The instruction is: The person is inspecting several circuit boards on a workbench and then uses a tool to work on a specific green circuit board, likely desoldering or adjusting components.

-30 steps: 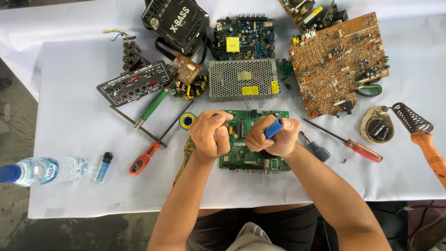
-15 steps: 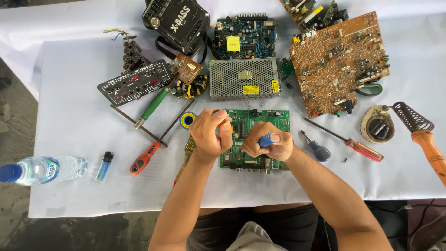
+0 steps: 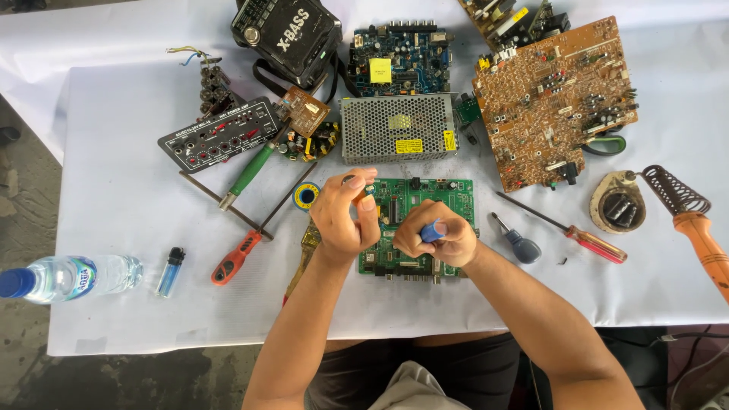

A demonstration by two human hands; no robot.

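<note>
Fingers of the right hand (image 3: 439, 237) curl around a blue-handled tool (image 3: 430, 230) — tip hidden — over the green circuit board (image 3: 425, 201). Left hand (image 3: 344, 216) pinches something too small to identify. Bare table (image 3: 121, 197) lies leftward.

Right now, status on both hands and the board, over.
Right hand closed on blue-handled tool, over green circuit board. Left hand curled at board's left edge, hold unclear. Mesh-cased power supply just beyond, apart.
</note>
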